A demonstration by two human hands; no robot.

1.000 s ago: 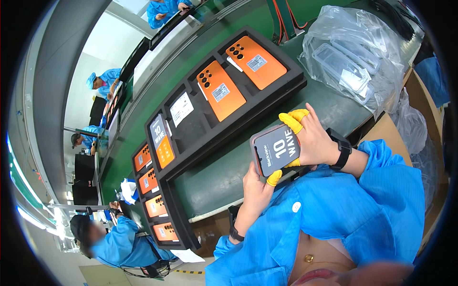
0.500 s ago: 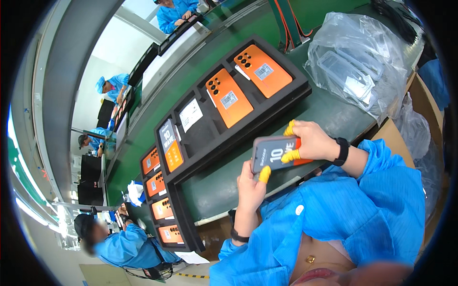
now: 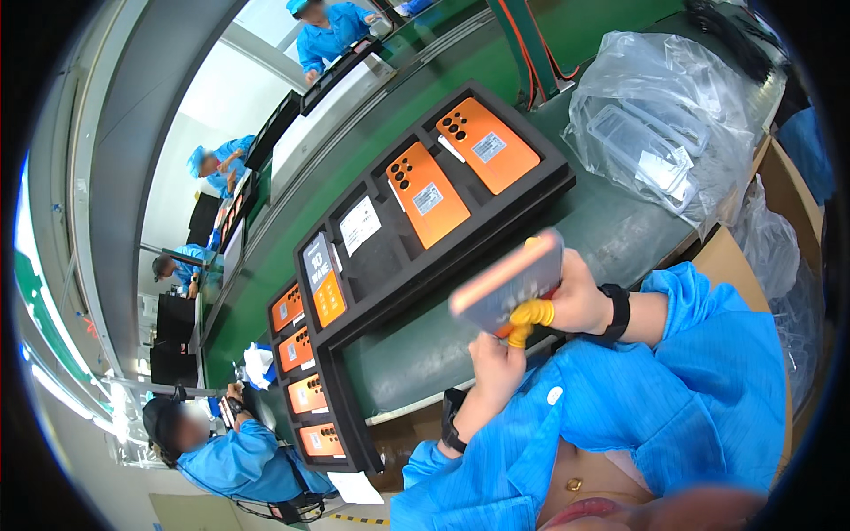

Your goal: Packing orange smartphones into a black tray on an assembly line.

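Observation:
An orange smartphone (image 3: 506, 281) with a dark printed front is tilted up in front of my chest, its long edge catching the light. Wrapped around its right end is my right hand (image 3: 580, 296), with yellow finger cots on. My left hand (image 3: 498, 363) pinches at the phone's lower edge, its fingertips partly hidden. Beyond them lies a black foam tray (image 3: 379, 258). Two orange phones, one (image 3: 441, 217) beside the other (image 3: 506, 168), rest back up in its right slots. Another phone (image 3: 326, 292) lies front up at its left end, near a white label (image 3: 359, 225).
A second black tray (image 3: 347, 416) with several orange phones stands at the left. On the right, a clear plastic bag (image 3: 660, 115) holds transparent cases, near a cardboard box (image 3: 730, 265). A green post (image 3: 522, 53) rises behind the tray. Several co-workers in blue sit along the line.
The phone has been tipped from its front facing me to a slanted, edge-on pose. My left hand has moved right and down along it. The view has shifted slightly.

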